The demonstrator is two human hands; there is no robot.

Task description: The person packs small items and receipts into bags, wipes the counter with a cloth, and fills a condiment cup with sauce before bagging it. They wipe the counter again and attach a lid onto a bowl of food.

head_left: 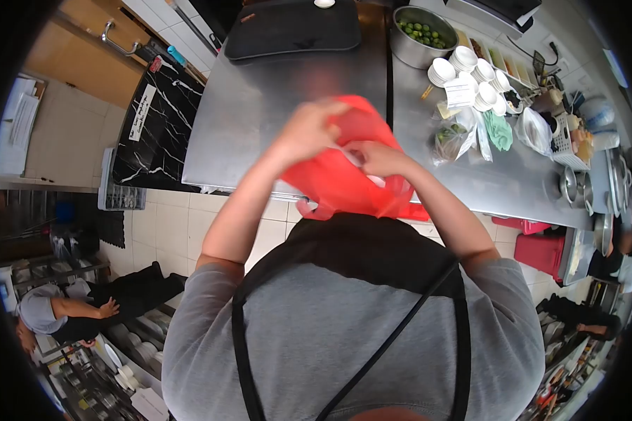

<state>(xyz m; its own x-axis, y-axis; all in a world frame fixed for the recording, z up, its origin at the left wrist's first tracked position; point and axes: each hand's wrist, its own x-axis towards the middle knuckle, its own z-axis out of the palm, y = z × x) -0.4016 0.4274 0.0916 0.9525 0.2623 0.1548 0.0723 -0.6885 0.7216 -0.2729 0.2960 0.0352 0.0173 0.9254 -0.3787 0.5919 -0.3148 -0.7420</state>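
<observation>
A red plastic bag (323,181) is bunched up in front of my apron, over the front edge of the steel counter. My left hand (307,132) is smeared by motion, its fingers bent at the bag's upper left edge. On the other side, my right hand (380,158) has its fingers curled into the folds of the bag near its middle. Something pale shows by the right fingertips, too blurred to name. The bag's contents, if any, are hidden.
A black board (295,29) lies at the back of the steel counter (225,116). To the right are a pot of green limes (420,34), stacked white cups (463,59), clear plastic bags (453,140) and a green cloth (498,130). Another person (70,306) is at lower left.
</observation>
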